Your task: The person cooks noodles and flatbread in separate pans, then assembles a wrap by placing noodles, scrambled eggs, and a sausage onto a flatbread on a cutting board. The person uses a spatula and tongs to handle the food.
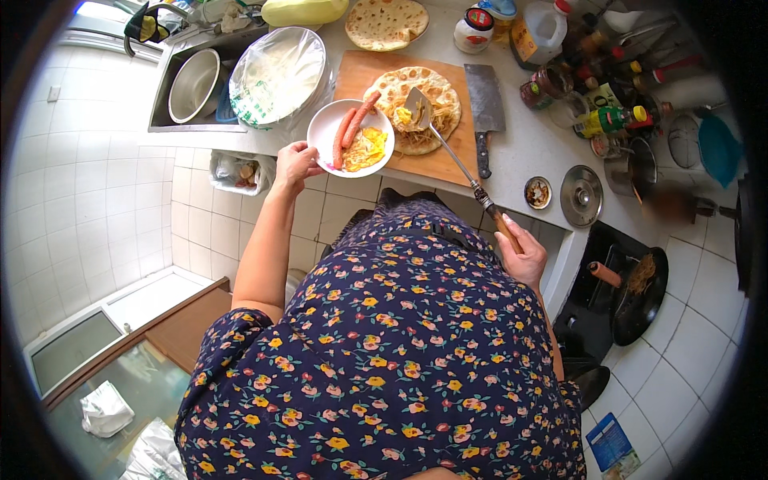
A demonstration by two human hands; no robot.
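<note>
My left hand (298, 166) grips the rim of a white plate (324, 128) held at the counter's front edge. Two reddish sausages (352, 128) and a piece of fried egg (366, 150) lie on it. The wooden handle of a long metal spatula (448, 148) is closed in my right hand (524, 254). Its blade rests over a round flatbread (436, 90), with some egg at the blade. Shredded filling (412, 141) covers the flatbread's near part. Under the bread is a wooden cutting board (352, 76).
A cleaver (485, 100) lies right of the board. Another flatbread (387, 22) sits behind it. Left are a plastic-covered basin (278, 76) and a sink (160, 112) holding a metal bowl (194, 86). Bottles and jars crowd the right; a frying pan (644, 308) stands on the stove.
</note>
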